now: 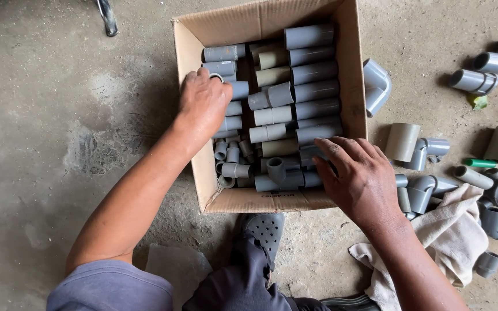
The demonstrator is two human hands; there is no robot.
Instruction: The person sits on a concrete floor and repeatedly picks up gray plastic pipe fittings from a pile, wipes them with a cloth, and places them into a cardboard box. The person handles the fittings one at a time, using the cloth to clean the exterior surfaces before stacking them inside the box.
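An open cardboard box [354, 69] on the concrete floor holds several grey and beige plastic pipe fittings [312, 75] laid in rows. My left hand [204, 103] reaches into the box's left side, fingers curled over small grey fittings by the left wall; what it grips is hidden. My right hand [357, 173] rests at the box's near right corner, fingers spread over the grey fittings there, holding nothing that I can see.
Loose grey elbows, tees and couplers [422, 173] lie on the floor right of the box, beside a beige cloth [451, 230] and a small green piece [479, 163]. My dark shoe [265, 230] sits just in front of the box. A metal leg [108, 16] stands far left.
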